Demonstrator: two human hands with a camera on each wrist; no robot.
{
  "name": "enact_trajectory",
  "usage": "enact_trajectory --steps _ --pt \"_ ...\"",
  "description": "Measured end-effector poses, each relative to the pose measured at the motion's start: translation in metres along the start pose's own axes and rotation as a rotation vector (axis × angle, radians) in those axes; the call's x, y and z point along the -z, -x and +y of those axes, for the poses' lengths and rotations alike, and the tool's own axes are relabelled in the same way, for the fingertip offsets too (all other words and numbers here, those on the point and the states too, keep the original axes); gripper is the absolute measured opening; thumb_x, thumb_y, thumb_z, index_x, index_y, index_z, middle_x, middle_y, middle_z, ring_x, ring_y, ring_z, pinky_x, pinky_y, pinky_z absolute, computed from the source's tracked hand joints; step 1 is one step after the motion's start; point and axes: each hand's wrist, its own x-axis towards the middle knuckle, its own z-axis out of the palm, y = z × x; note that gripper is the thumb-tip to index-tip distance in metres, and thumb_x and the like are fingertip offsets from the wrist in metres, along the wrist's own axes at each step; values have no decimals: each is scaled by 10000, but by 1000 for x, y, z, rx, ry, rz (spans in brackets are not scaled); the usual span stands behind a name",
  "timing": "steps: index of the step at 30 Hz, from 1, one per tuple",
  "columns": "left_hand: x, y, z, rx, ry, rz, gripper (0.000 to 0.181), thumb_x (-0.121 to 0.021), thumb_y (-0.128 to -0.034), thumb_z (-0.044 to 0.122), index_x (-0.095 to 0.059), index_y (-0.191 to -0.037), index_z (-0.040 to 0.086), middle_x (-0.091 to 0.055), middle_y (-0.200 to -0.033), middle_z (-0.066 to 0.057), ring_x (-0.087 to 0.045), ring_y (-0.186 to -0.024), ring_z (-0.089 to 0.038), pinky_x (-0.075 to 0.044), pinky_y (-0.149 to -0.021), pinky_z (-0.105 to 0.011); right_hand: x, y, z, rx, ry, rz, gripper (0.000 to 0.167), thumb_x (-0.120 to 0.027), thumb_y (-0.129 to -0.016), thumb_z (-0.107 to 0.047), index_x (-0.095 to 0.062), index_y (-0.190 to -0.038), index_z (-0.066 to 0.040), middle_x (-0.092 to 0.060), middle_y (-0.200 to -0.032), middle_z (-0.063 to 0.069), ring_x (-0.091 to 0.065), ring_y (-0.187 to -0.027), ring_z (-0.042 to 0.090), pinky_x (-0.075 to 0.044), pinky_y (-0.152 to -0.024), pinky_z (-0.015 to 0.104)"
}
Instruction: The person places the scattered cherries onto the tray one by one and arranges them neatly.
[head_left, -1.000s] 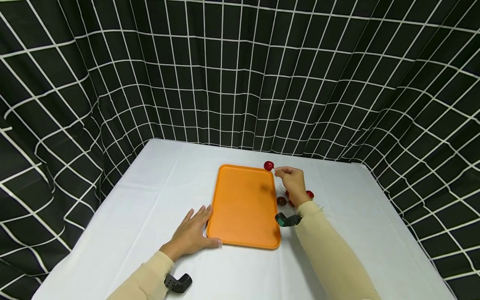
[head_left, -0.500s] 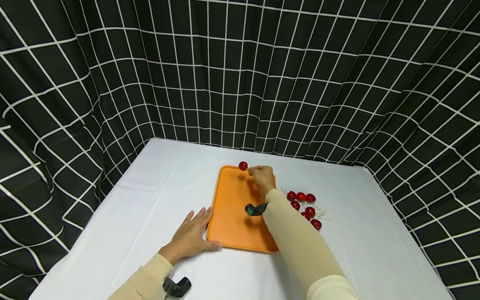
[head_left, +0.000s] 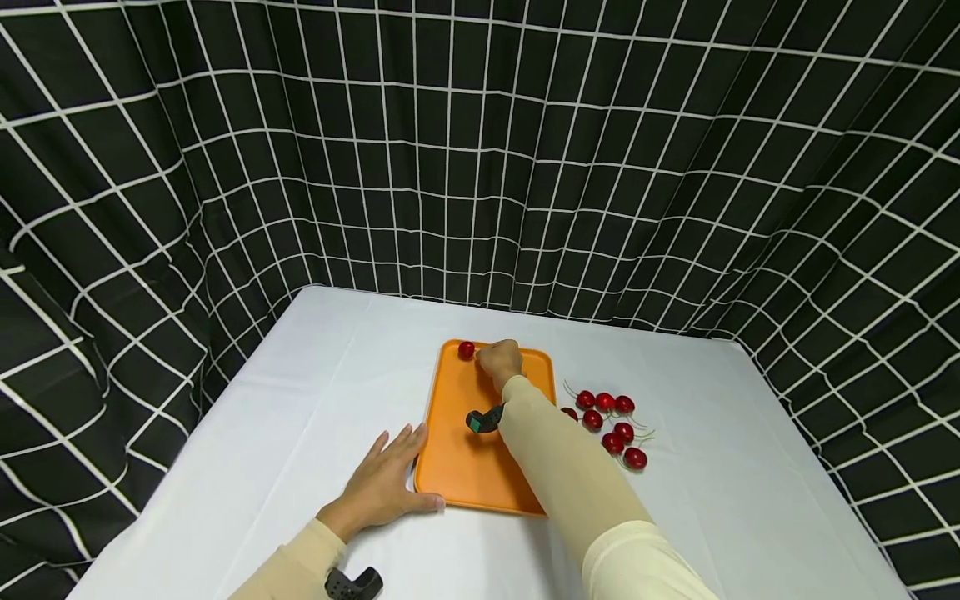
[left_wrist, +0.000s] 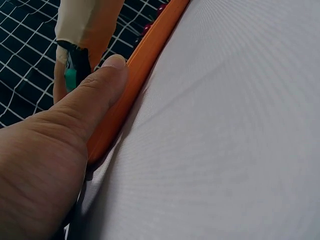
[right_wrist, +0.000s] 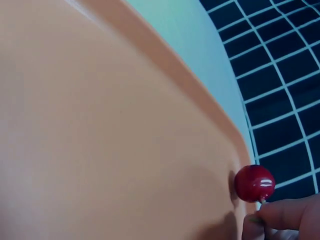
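Note:
A glossy red cherry (head_left: 467,350) is at the far left corner of the orange tray (head_left: 457,454). My right hand (head_left: 501,362) pinches its stem between thumb and finger, as the right wrist view shows with the cherry (right_wrist: 254,183) beyond the fingertips. Whether the fruit touches the tray floor is hard to tell. My left hand (head_left: 386,479) rests by the tray's near left corner, fingers spread along the left side and thumb at the front edge. In the left wrist view that thumb (left_wrist: 102,87) lies against the orange rim (left_wrist: 145,55).
Several more cherries (head_left: 612,443) with thin stems lie on the white tablecloth (head_left: 712,483) right of the tray, partly behind the right forearm. A black curtain with a white grid (head_left: 480,167) surrounds the table's back and sides. Each wrist wears a black camera mount (head_left: 483,419).
My right hand has carried the cherry by its stem from the tray's far right edge leftward to the far left corner, and lowered it. My left hand has stayed in place.

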Motion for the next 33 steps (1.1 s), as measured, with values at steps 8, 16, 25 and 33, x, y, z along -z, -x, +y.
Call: enact_trajectory --steps 8,16,25,33 --pt "-2 -1 4 -19 5 7 1179 -608 -667 799 -295 -1510 36 -287 -1541 -88 -207 -1423 -226 -26 -1162 -444 -3 0 0 39 112 45 264 -680 -849 -191 -724 -1074 -60 -670 -1068 69 -557 -974 279 -362 -955 461" --pt "0 1 4 -11 8 6 1188 -590 -663 813 -292 -1510 35 -286 -1542 -90 -205 -1424 -231 -15 -1161 -438 -13 -3 -2 81 173 54 204 -678 -871 -243 -747 -996 -97 -687 -987 33 -563 -949 268 -340 -939 459" --pt "1 3 2 -9 1 -2 1186 -576 -672 814 -284 -1511 27 -275 -1546 -82 -195 -1427 -223 -6 -1162 -421 -17 -3 -4 109 181 64 162 -699 -846 -249 -765 -935 -130 -701 -945 -1 -586 -928 259 -332 -928 480" --pt "2 0 2 -16 6 1 1183 -592 -671 802 -297 -1504 16 -293 -1539 -98 -213 -1423 -243 -30 -1162 -441 -20 -6 -6 86 179 74 157 -694 -840 -238 -745 -924 -116 -687 -941 16 -572 -933 272 -317 -928 484"
